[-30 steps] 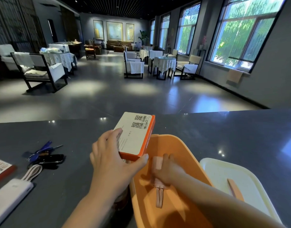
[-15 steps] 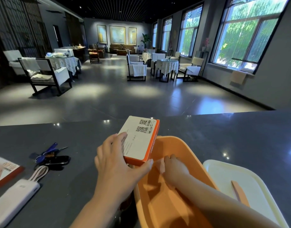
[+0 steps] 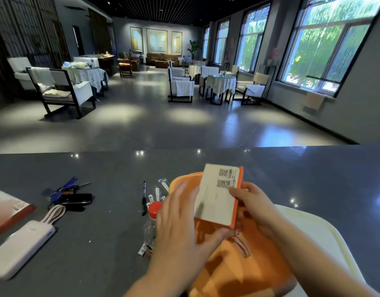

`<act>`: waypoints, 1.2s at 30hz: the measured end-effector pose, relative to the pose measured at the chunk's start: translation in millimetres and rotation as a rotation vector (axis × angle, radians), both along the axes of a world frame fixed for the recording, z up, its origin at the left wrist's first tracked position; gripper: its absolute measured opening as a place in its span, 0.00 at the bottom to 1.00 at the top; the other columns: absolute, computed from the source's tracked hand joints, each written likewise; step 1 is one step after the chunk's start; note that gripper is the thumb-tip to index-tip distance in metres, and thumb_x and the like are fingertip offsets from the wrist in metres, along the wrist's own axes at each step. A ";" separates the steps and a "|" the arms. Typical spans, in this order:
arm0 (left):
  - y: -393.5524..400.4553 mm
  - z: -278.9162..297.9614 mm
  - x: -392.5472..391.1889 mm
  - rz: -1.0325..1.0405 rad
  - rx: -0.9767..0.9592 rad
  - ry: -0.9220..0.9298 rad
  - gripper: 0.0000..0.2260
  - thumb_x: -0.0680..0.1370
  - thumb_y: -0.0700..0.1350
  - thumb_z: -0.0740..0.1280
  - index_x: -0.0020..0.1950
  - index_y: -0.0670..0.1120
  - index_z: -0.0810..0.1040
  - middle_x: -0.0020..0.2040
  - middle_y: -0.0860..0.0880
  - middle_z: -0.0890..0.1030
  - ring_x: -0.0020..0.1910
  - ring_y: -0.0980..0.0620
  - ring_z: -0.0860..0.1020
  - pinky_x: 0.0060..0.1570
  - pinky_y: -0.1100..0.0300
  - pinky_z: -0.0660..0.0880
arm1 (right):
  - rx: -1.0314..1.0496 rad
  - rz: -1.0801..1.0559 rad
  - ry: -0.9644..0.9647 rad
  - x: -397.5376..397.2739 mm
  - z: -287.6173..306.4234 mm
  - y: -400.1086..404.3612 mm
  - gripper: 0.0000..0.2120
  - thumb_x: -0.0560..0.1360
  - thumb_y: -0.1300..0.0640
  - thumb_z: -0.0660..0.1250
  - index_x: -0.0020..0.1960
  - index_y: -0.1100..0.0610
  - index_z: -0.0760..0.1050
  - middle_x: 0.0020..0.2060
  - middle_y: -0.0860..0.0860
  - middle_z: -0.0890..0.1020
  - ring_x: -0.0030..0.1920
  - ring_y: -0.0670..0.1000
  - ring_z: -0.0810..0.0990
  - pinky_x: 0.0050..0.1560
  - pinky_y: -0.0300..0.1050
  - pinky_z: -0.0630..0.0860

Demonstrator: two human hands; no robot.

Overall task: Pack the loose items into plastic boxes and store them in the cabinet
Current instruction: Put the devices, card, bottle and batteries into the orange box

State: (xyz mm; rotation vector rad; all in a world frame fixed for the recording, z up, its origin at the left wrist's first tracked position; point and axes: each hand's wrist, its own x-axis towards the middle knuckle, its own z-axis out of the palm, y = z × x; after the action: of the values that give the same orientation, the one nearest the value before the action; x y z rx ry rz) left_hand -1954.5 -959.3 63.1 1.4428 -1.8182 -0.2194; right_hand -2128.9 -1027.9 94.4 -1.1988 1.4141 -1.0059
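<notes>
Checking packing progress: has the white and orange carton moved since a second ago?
Yes. The white and orange carton has shifted rightward over the orange plastic box, off its left rim, and now both hands hold it.

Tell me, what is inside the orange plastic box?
Inside the orange plastic box lies a thin looped strap or cable; the white-and-orange carton, held above by both hands, and the forearms cover the rest.
</notes>
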 end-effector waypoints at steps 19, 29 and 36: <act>6.2 -52.6 4.9 -0.071 0.058 -0.144 0.17 0.71 0.61 0.60 0.57 0.59 0.72 0.58 0.61 0.73 0.56 0.63 0.68 0.49 0.63 0.67 | -0.122 0.369 1.223 22.0 -78.8 -40.0 0.09 0.73 0.48 0.67 0.49 0.51 0.76 0.49 0.49 0.77 0.48 0.51 0.77 0.43 0.43 0.73; 5.3 -60.1 0.7 -0.021 0.000 -0.113 0.16 0.73 0.60 0.59 0.58 0.58 0.74 0.58 0.65 0.71 0.58 0.66 0.64 0.56 0.59 0.67 | -0.037 0.700 1.243 8.8 -91.6 -51.6 0.33 0.80 0.48 0.57 0.79 0.52 0.46 0.78 0.48 0.47 0.77 0.51 0.49 0.76 0.47 0.52; 7.7 -56.6 4.3 -0.044 0.025 -0.094 0.15 0.73 0.59 0.59 0.57 0.57 0.75 0.57 0.65 0.71 0.56 0.68 0.64 0.55 0.60 0.68 | -0.063 0.621 1.193 10.4 -96.0 -76.3 0.30 0.79 0.44 0.58 0.78 0.48 0.51 0.78 0.47 0.53 0.76 0.52 0.54 0.74 0.52 0.55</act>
State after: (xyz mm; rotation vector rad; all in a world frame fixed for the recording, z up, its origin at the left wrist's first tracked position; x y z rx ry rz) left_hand -1950.2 -951.6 6.5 1.4534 -1.9305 -0.2003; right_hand -2118.5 -1104.1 -1.6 -2.2678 1.6328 0.2094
